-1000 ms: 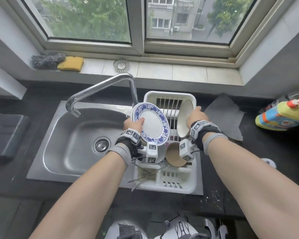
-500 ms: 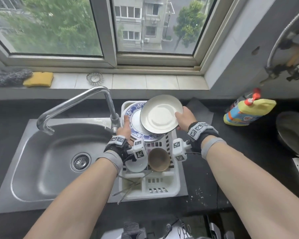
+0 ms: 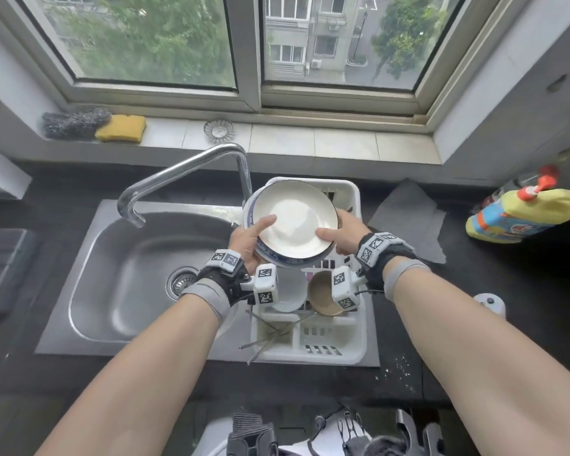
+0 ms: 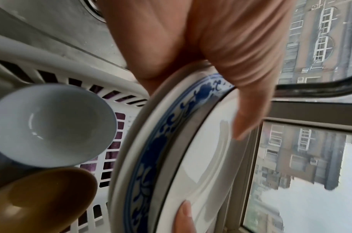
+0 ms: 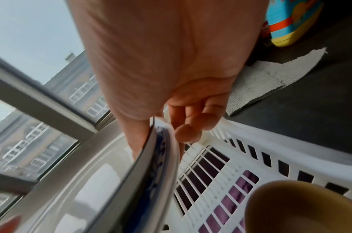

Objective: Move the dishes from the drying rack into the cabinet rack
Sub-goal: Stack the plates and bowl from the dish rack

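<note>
Fingers of the left hand [image 3: 246,240] and right hand [image 3: 341,232] clamp two stacked plates from either side, thumbs pressed on the white plate [image 3: 293,222] that lies on the blue plate [image 4: 151,151]. Below, white bowl [image 3: 290,291] and brown bowl [image 3: 323,292] sit in the rack [image 3: 349,343]. Beyond: faucet [image 3: 185,169], window [image 3: 244,44].

1. Two stacked plates [image 3: 293,222] held above the drying rack [image 3: 349,343].
2. Two bowls in the rack: one white bowl [image 3: 290,291], one brown bowl [image 3: 323,292].
3. Two hands: left hand [image 3: 246,240], right hand [image 3: 344,233].
</note>
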`<state>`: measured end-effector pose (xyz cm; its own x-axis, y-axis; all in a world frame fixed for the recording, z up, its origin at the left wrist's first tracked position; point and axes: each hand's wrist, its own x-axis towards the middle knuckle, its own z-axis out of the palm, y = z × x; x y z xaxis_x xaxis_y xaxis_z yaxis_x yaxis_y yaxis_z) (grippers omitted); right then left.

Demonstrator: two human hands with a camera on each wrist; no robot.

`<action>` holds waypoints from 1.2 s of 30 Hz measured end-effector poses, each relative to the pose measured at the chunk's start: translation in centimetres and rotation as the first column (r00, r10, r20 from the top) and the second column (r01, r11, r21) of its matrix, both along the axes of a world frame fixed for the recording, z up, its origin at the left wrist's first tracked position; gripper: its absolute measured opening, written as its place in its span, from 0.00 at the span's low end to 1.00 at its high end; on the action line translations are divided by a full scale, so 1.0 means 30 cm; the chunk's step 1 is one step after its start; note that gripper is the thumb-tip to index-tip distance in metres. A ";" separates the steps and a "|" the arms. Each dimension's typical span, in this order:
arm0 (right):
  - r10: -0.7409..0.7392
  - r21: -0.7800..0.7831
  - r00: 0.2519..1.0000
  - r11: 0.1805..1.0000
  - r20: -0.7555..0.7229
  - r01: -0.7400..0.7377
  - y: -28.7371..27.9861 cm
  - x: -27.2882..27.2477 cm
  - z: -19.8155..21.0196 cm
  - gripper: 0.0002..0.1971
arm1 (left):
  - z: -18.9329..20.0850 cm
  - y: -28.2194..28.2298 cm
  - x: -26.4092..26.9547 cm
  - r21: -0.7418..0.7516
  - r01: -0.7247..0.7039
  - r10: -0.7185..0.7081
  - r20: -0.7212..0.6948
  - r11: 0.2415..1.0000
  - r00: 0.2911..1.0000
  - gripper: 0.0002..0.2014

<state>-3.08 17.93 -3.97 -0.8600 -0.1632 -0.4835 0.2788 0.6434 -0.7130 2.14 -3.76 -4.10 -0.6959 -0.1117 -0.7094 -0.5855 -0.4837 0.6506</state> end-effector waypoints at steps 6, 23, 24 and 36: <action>-0.156 -0.085 0.968 0.981 0.195 0.175 -0.100 0.013 -0.035 0.31 | -0.029 -0.083 0.078 -0.020 -0.148 0.149 0.104 0.989 0.983 0.21; 0.113 0.527 0.978 0.828 0.174 -0.189 -0.187 0.123 -0.424 0.14 | -0.112 -0.212 0.241 0.222 -0.224 0.176 0.216 0.949 0.960 0.37; 0.104 0.537 0.982 0.826 0.155 -0.172 -0.183 0.121 -0.390 0.13 | -0.114 -0.207 0.237 0.224 -0.226 0.178 0.214 0.948 0.961 0.34; -0.332 0.257 0.942 0.916 0.052 0.308 0.031 0.011 -0.105 0.11 | -0.040 -0.137 0.165 0.149 -0.193 0.165 0.177 0.970 0.970 0.35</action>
